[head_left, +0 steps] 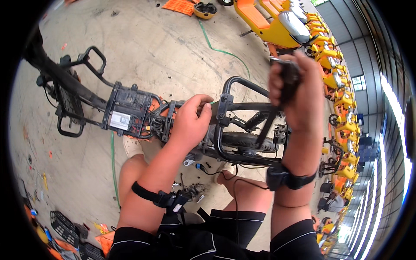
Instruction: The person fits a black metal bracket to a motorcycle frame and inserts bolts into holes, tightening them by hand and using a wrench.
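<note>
A stripped scooter frame point(116, 104), black and dirty, lies across in front of me with wiring exposed. My left hand point(193, 119) rests over its middle, fingers loosely curved and apart, nothing visible in them. My right hand point(299, 86) is raised over the rear end, closed round a black tool point(289, 84) with a silvery piece at its top. A long dark shaft slants down from this fist toward the rear wheel point(242, 139); I cannot make out the tool's exact kind. Beside the wheel sits a coil-spring shock absorber point(256, 120). Tubular black bars point(219, 138) surround the rear.
Yellow scooters point(281, 32) stand in a long row on the right. A yellow helmet point(205, 10) and an orange panel point(178, 6) lie at the back. A green line point(208, 41) crosses the floor. Black crates point(65, 227) and loose parts lie lower left. A connector point(199, 166) hangs near my feet.
</note>
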Available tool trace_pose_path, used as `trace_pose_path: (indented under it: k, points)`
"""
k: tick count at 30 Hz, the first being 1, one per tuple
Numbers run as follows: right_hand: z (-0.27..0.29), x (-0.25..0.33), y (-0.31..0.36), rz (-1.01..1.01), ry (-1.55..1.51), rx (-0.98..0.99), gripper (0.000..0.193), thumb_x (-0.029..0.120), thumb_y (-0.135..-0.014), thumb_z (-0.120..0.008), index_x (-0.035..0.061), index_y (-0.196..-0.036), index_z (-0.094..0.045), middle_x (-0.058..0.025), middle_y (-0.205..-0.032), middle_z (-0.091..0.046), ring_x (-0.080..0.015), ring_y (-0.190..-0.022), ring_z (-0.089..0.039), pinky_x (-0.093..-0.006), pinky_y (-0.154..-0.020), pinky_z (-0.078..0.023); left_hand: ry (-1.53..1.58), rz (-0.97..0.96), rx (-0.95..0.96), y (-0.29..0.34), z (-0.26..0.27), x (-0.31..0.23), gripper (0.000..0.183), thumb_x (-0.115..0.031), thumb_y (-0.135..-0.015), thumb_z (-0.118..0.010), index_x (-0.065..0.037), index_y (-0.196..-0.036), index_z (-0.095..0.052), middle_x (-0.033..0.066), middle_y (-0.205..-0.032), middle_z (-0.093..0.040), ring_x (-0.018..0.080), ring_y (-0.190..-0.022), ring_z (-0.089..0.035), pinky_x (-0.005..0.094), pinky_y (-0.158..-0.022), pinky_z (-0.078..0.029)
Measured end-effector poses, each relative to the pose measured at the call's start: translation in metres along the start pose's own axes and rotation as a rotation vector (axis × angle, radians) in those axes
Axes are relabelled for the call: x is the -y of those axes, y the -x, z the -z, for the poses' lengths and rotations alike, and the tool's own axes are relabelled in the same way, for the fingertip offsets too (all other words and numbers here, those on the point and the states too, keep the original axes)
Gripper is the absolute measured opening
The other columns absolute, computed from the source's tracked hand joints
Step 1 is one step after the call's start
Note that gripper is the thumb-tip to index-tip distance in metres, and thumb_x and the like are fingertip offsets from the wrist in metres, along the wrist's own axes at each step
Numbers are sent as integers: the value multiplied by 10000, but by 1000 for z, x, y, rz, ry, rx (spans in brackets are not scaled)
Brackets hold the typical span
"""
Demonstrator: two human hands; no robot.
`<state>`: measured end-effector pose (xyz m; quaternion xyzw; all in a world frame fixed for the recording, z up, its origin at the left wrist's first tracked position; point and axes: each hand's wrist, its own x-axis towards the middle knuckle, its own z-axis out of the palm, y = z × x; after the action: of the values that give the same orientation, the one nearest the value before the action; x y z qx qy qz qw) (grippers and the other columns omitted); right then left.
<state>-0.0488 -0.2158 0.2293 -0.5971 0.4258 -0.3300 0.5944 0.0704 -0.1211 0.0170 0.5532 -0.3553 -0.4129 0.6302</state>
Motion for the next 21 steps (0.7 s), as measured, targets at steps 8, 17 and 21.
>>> trace_pose_path:
  k: [8, 17, 21]
  points:
    - [33, -68, -33, -245, -54, 334, 341, 335, -1022, -523, 33, -910, -634, -23, -670, -553, -117, -549, -488, -267, -470, -380, 25, 6, -51, 11, -9, 19, 198, -80, -1029, -545, 10, -1189, -620, 58, -1019, -665, 93, -864, -626, 247, -734, -529]
    - [19, -83, -39, -185, 61, 470, 513, 478, -1072, -411, 65, -858, -627, -2, -631, -498, -83, -518, -414, -238, -471, -327, -61, -204, -145, 31, 0, -15, 285, -127, -1064, -508, 2, -1317, -538, 79, -1139, -624, 98, -964, -567, 271, -891, -494]
    - [16, -79, -35, -126, 81, 473, 490, 491, -1064, -442, 87, -852, -620, 17, -644, -488, -76, -548, -409, -241, -490, -326, -147, -284, -155, 33, -19, -43, 315, -130, -1056, -519, -9, -1347, -521, 80, -1153, -614, 111, -967, -564, 278, -901, -483]
